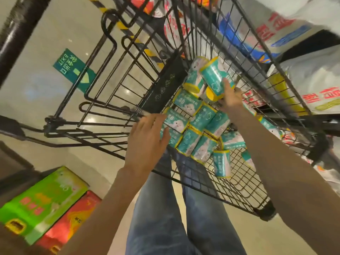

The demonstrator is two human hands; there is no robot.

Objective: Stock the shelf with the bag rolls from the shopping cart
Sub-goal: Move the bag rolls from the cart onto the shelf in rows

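Two forearms reach into the black wire shopping cart [128, 74]: left hand [145, 142] spread-fingered over about fifteen teal bag rolls [200, 129], right hand [230, 97] gripping a lifted roll [214, 77], above glossy beige floor [36, 70].

- The black wire shopping cart [184, 52] stood open on top, giving room to reach in.
- Its wire walls fenced the teal, yellow-edged bag rolls [200, 129] sideways.

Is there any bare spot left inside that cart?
Yes: the cart's wire floor is bare at the near corner, below the upright roll. Around the left hand and right hand the teal rolls are packed tight.
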